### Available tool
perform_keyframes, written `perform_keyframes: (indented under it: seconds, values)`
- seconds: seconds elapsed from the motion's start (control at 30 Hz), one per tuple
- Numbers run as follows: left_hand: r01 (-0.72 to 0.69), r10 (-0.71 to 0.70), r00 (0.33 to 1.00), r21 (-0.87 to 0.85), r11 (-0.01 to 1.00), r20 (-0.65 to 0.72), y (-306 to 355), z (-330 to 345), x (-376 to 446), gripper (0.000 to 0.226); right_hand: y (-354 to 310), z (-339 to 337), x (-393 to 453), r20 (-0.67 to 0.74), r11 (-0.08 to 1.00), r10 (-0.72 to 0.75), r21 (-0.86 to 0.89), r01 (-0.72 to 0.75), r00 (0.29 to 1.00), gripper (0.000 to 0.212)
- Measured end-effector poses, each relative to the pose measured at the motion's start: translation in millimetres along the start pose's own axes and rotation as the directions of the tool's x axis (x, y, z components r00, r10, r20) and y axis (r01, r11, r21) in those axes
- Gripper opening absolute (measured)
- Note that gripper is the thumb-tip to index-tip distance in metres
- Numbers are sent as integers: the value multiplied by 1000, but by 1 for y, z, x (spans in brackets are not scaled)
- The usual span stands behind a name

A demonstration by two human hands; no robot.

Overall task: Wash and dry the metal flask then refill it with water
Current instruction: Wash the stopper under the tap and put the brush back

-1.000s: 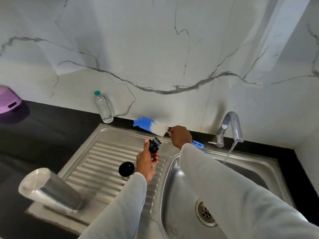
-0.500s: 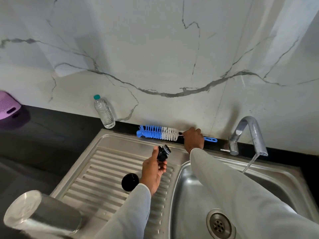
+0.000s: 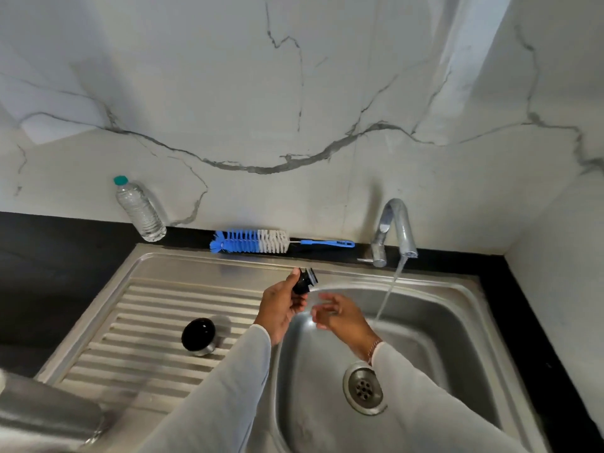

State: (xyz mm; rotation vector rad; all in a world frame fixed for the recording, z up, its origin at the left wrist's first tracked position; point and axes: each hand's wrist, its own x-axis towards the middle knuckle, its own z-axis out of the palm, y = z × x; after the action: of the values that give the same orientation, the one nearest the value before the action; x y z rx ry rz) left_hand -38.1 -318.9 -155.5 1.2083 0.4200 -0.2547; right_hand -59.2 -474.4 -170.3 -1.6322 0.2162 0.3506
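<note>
A: Our big steel flask (image 3: 45,416) lay tilted on the steel sink's (image 3: 209,266) drainboard edge; we feared it could roll off.

B: Our left hand (image 3: 281,308) pinched the small black stopper (image 3: 304,280); wet, it might slip. Our right hand (image 3: 340,317) hung open, empty.

The metal flask (image 3: 42,410) lies on its side at the near left corner, on the near end of the ribbed draining board, its silver body cut off by the picture's edge. Its round black cap (image 3: 198,335) sits on the ribs to the right of the flask and farther back, apart from it, glossy top up with a silver rim at its base. The small black stopper (image 3: 304,282) is held up at the far left rim of the basin, tilted.
</note>
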Motion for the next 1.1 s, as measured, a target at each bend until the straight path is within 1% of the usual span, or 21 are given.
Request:
perform_keyframes:
  seconds: [0.03,0.07,0.13,0.2,0.27,0.3,0.37,0.4,0.43,0.5,0.53,0.57,0.6,0.67,0.7,0.77,0.83,0.87,0.93,1.0,1.1]
  values:
    - [2,-3,1000,46,999,5,-6,7,2,35,4,-8,-11,15,995,58,84,-59,998,39]
    - [-1,-1,1000,98,995,12,-13,17,3,32,7,-19,-23,14,986,98,131,-99,995,40]
    - [-10,2,999,167,986,44,-25,38,2,32,13,-45,-41,-24,969,167,186,-160,986,38]
    - [-44,19,994,223,974,111,-34,63,-4,34,19,-72,-54,-82,963,222,172,-205,972,37]
    - [-132,76,982,347,928,172,-42,85,-9,39,22,-98,-60,-161,973,228,60,-221,960,39]
    - [-177,97,975,428,886,201,-45,95,-12,44,22,-109,-60,-205,978,197,-26,-207,959,40]
    - [-245,122,964,601,761,237,-50,114,-16,54,17,-129,-59,-262,952,65,-272,-139,963,46]
    - [-274,142,959,663,696,246,-51,120,-17,55,14,-136,-58,-245,910,-29,-409,-76,969,53]
    - [-307,175,951,697,648,257,-51,127,-19,52,13,-141,-56,-200,845,-128,-535,1,971,61]
    - [-365,243,931,700,614,272,-51,137,-23,45,12,-148,-50,-102,697,-302,-702,146,948,74]
    - [-387,274,922,698,602,275,-48,141,-25,45,13,-149,-45,-73,645,-361,-739,192,930,76]
    - [-407,308,912,704,582,272,-46,143,-27,47,13,-149,-42,-64,628,-400,-745,223,914,74]
    - [-427,340,900,712,558,274,-44,144,-28,49,12,-148,-39,-73,636,-425,-733,240,902,71]
    - [-455,378,882,721,523,282,-42,144,-28,50,8,-144,-35,-109,693,-443,-671,263,890,64]
    - [-463,383,878,717,521,289,-42,143,-28,49,8,-142,-33,-128,741,-430,-615,268,894,61]
    - [-466,373,880,695,548,295,-44,139,-26,42,7,-140,-32,-132,808,-397,-519,278,908,55]
    - [-455,358,888,657,601,288,-46,135,-23,30,7,-138,-32,-141,840,-387,-461,286,911,49]
    - [-438,345,898,628,643,273,-47,133,-22,23,6,-137,-32,-145,859,-384,-419,295,912,47]
    - [-347,267,938,548,761,222,-46,134,-23,19,5,-135,-30,-153,890,-369,-341,302,917,44]
    - [-209,141,974,470,857,176,-47,137,-24,24,3,-133,-27,-154,889,-361,-356,289,920,46]
    - [-26,-19,994,400,916,109,-47,139,-26,33,2,-134,-23,-148,853,-367,-447,269,918,55]
